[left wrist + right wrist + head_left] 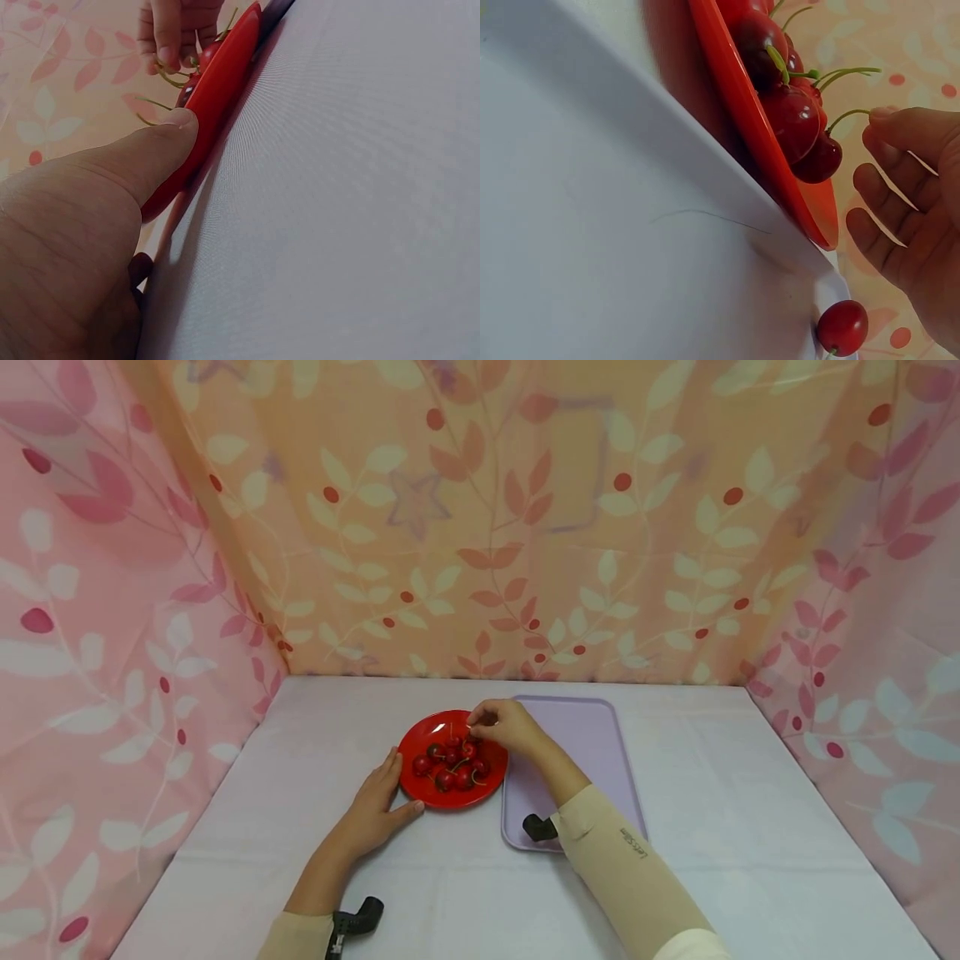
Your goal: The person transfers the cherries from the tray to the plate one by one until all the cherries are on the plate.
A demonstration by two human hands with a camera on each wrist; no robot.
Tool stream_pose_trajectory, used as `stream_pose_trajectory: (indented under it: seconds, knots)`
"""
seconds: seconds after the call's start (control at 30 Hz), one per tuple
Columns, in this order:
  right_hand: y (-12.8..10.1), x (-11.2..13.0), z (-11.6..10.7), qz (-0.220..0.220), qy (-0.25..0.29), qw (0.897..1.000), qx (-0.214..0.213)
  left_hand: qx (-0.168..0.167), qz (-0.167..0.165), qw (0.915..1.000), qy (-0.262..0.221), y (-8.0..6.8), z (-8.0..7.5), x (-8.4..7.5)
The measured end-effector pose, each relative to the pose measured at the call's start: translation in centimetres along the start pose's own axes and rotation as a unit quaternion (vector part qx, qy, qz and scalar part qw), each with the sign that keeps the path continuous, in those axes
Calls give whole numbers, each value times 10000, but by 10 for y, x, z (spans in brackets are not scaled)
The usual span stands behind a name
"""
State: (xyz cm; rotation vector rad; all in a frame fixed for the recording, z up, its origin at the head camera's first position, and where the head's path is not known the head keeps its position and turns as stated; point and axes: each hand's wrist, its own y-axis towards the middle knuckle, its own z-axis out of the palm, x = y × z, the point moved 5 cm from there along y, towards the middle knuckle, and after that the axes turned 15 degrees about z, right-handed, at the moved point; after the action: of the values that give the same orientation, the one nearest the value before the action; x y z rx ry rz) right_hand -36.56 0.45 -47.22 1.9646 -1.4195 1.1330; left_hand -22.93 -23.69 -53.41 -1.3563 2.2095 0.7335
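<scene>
A red plate point(415, 789) carries several dark red cherries point(445, 779) with green stems. Thumb and forefinger of my right hand point(501, 724) pinch the stem tip of one cherry point(823, 161), which hangs at the plate's edge in the right wrist view. The other fingers of that hand are loosely bent. On the plate's left side, my left hand point(378, 806) lies with fingers spread and nearly straight against the rim. Its thumb point(161, 154) touches the near rim in the left wrist view.
A pale purple tray point(600, 727) lies right of the plate, close to its rim and partly under my right forearm. One cherry point(842, 328) sits at the tray's far end in the right wrist view. Patterned cloth point(495, 527) hangs behind the white table point(712, 793).
</scene>
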Motion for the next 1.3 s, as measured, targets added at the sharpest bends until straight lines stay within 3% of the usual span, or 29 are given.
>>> stream_pose_trajectory:
  seconds: [0.3, 0.6, 0.83, 1.03, 1.3]
  knots:
    - [-13, 9, -21, -189, -561, 9980, -228, 7, 9, 10000, -89, 3, 4, 0]
    - [-32, 24, -50, -556, -785, 9934, -623, -57, 173, 9998, -17, 6, 3, -1]
    - [-45, 19, -64, -410, -594, 9954, -626, -42, 69, 10000, -57, 6, 5, -1]
    - [-52, 15, -67, -540, -901, 9909, -835, -17, 22, 10000, 56, 1, 3, 3]
    - [-57, 1, -72, -294, -1042, 9893, -982, 9, 26, 10000, -6, 2, 1, 2]
